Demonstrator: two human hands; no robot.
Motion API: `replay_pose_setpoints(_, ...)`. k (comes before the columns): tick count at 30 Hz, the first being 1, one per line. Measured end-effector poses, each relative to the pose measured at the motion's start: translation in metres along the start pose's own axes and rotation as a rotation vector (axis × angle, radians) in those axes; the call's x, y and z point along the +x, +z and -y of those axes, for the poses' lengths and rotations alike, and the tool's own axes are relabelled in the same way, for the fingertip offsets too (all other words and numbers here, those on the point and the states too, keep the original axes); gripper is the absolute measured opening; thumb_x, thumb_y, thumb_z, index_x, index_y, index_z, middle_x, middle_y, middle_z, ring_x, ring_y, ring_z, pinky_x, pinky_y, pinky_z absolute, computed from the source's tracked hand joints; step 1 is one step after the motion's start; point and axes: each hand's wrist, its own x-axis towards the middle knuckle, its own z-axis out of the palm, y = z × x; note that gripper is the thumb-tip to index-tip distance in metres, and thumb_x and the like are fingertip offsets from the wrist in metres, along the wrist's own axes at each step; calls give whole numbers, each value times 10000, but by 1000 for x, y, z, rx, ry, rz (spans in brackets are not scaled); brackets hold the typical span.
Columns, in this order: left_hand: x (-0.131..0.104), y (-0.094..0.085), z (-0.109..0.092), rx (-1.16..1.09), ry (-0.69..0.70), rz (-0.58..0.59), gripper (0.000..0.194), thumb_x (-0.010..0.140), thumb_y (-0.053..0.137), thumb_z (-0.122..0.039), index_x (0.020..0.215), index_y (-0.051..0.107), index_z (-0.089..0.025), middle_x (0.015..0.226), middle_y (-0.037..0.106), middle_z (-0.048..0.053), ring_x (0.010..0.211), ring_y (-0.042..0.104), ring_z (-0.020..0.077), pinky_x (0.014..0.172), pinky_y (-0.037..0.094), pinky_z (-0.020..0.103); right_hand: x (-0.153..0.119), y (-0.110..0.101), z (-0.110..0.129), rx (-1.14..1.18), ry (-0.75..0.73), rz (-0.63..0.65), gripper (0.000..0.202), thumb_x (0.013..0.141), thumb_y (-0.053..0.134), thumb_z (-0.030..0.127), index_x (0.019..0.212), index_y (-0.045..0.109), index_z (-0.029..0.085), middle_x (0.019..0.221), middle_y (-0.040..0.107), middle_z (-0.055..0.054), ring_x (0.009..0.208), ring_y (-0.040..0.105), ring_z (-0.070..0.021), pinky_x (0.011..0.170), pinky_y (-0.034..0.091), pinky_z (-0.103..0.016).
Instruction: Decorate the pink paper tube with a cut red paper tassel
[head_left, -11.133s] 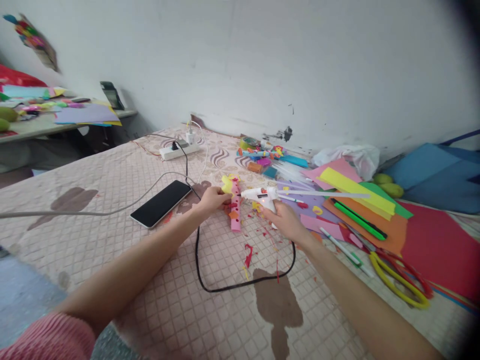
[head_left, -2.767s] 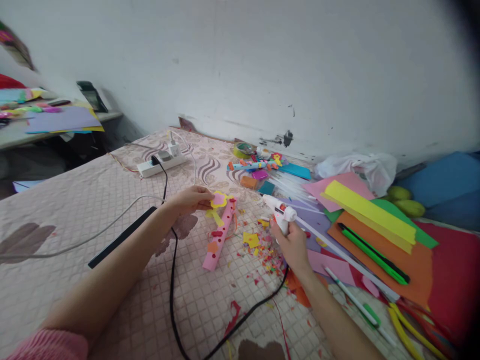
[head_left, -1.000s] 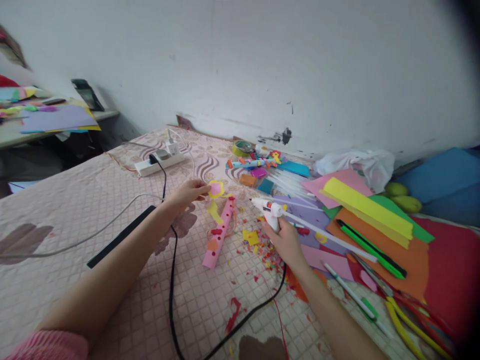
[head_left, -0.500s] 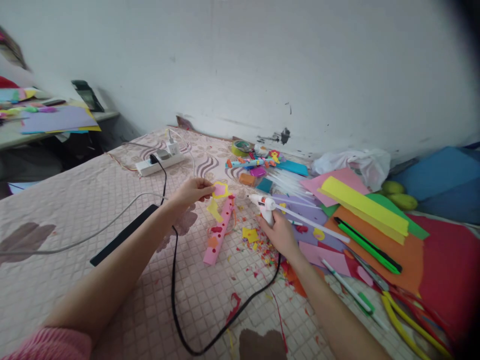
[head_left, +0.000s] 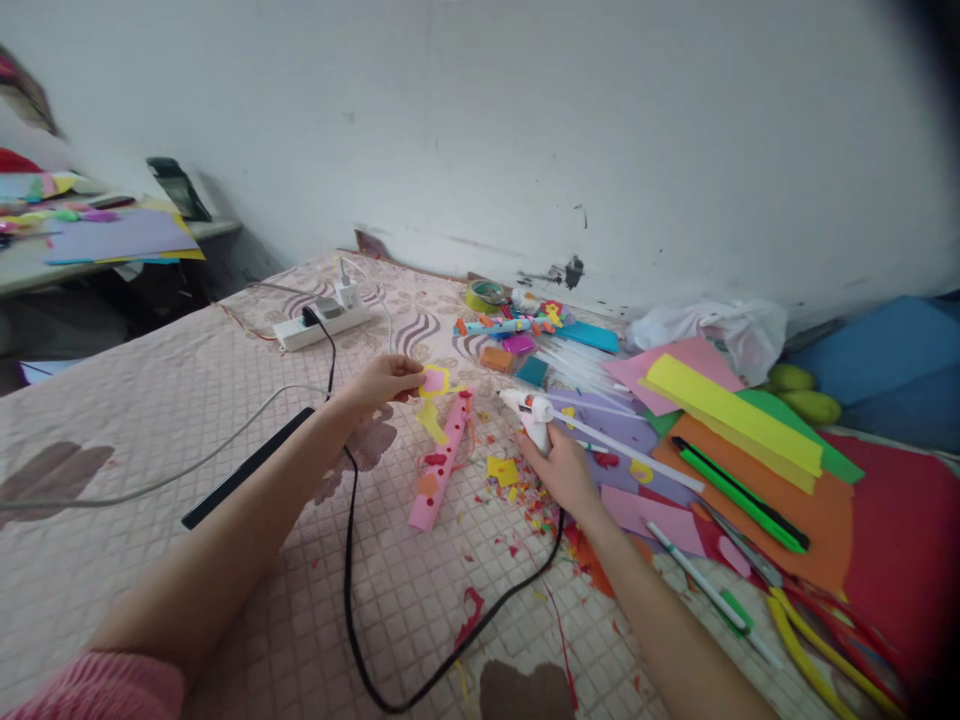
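Note:
My left hand point(head_left: 388, 382) pinches a paper flower point(head_left: 435, 381) with a pink middle and a yellow scalloped edge; a yellow paper piece point(head_left: 431, 422) hangs just under it. In my right hand point(head_left: 564, 462) is a white glue gun point(head_left: 531, 412), its nozzle pointing left toward the flower but apart from it. A long white glue stick point(head_left: 630, 452) juts from the gun's back. Between the hands lies a pink paper strip point(head_left: 441, 470) with red dots and small red and orange pieces on it.
A black cord point(head_left: 351, 600) loops across the tablecloth in front. Behind my left hand sits a white power strip point(head_left: 322, 328). Colourful paper scraps point(head_left: 534, 500) lie below the gun. Coloured sheets, a green cutter point(head_left: 742, 500) and yellow-handled scissors point(head_left: 806, 655) fill the right side.
Both hands keep nearly the same pose and hold the same things. The whole view has shifted very slightly, and the flower has turned a little in my left hand.

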Motion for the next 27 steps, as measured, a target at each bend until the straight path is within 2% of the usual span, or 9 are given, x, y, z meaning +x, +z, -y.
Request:
replay_pose_setpoints(5,-3,0,-3,-40,-81,6,291,570,752,-307,776,641,-133,657,613,1,542,508,66,514,375,193,0,1,0,11,8,-9,228,822,536,355,930,624,175,819,686,-81,737,622,-241,661,448,-319)
replay_pose_setpoints(12,-1,0,-2,-80,-96,-8,261,556,763,-287,710,606,-146,575,555,-29,488,479,56,469,347,183,0,4,2,41,38,-63,228,823,517,381,850,619,179,753,663,-64,668,597,-219,616,421,-303)
replay_pose_setpoints(19,-1,1,-4,-126,-106,-1,258,596,764,-274,702,566,-146,615,610,2,540,545,77,534,427,206,-4,1,0,93,51,-120,267,818,503,431,775,589,182,611,574,-1,564,510,-174,555,375,-276)
replay_pose_setpoints(23,-5,4,-10,-138,-60,50,261,618,765,-271,699,553,-143,632,626,4,557,564,77,564,446,211,-4,-2,2,127,51,-132,305,810,506,480,716,548,193,547,511,29,514,452,-153,506,342,-261)
replay_pose_setpoints(27,-9,6,-13,-78,13,100,235,650,743,-276,710,558,-144,632,632,3,553,571,78,565,447,213,-4,-4,3,178,59,-115,310,803,511,494,731,549,195,555,512,33,511,450,-150,497,342,-257)
